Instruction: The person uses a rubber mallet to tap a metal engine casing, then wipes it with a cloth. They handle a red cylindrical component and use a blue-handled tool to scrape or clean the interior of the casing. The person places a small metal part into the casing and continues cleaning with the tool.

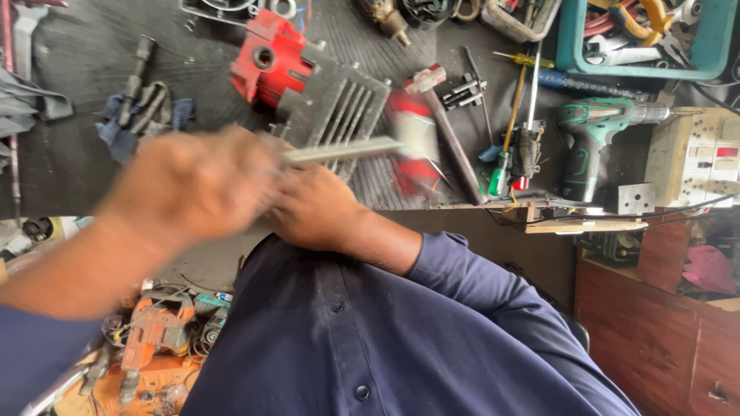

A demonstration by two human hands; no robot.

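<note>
Left hand [196, 181] seemingly grips one blurred screwdriver [362, 146]; right hand [316, 208] steadies one red-and-grey tool body [308, 88], grip unclear.

A blurred left hand [193, 185] grips a red-handled metal screwdriver [362, 146] beside the right hand [312, 208], above a finned grey-and-red motor housing [316, 88].

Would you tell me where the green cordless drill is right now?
In the head view, the green cordless drill lies on the dark bench at right, below the teal tray, beside the beige switch box.
</note>
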